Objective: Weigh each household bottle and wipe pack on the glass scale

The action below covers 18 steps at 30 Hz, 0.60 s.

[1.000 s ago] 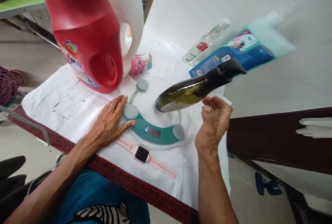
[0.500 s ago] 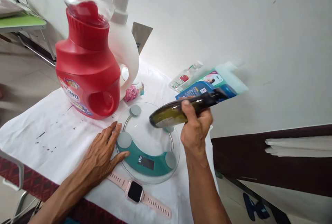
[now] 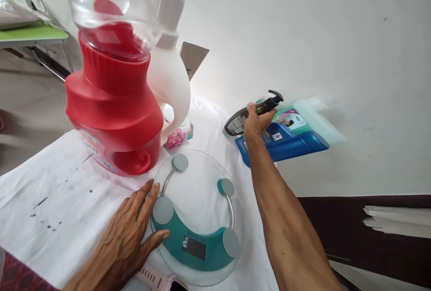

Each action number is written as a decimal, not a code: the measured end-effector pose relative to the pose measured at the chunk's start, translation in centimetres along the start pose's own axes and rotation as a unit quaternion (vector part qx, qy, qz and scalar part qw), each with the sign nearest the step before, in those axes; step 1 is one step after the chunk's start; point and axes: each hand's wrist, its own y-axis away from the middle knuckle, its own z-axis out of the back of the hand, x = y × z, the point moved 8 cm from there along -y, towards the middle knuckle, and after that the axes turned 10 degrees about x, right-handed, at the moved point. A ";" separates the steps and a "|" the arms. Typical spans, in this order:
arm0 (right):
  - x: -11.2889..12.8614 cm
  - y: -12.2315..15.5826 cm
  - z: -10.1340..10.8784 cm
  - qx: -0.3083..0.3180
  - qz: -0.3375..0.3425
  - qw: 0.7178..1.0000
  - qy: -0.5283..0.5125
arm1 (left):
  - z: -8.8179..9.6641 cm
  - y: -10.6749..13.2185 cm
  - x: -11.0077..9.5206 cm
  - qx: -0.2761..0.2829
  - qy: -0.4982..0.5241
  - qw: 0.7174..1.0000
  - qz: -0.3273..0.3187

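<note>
My right hand (image 3: 255, 122) is stretched out to the far side of the table, closed round a dark green bottle (image 3: 239, 121) with a black pump top. It holds the bottle on its side, over the blue and teal refill pouch (image 3: 292, 137). My left hand (image 3: 129, 232) lies flat with fingers spread against the left rim of the round glass scale (image 3: 198, 201), thumb on its teal band. Nothing stands on the scale.
A big red detergent jug (image 3: 114, 116) with a clear cap stands at the left, a white jug (image 3: 170, 80) behind it, a pink packet (image 3: 178, 136) at their foot. A pink watch strap (image 3: 155, 277) lies at the near edge. A white cloth (image 3: 60, 192) covers the table. The wall is close behind.
My right hand has carried the green bottle from above the scale to the back right, over the blue pouch. The view has tilted up. My left hand stays on the scale.
</note>
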 end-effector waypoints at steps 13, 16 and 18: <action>4.2 2.4 0.9 -0.058 0.099 0.993 0.023 | 0.3 0.1 -0.3 -0.029 -0.031 0.999 -0.018; 9.3 4.1 -0.6 -0.032 0.233 0.971 0.032 | -0.2 0.4 -0.3 -0.057 -0.051 0.997 -0.022; 11.9 4.8 -4.3 0.058 0.263 0.963 -0.006 | -0.7 0.5 -0.3 -0.068 -0.064 0.995 -0.023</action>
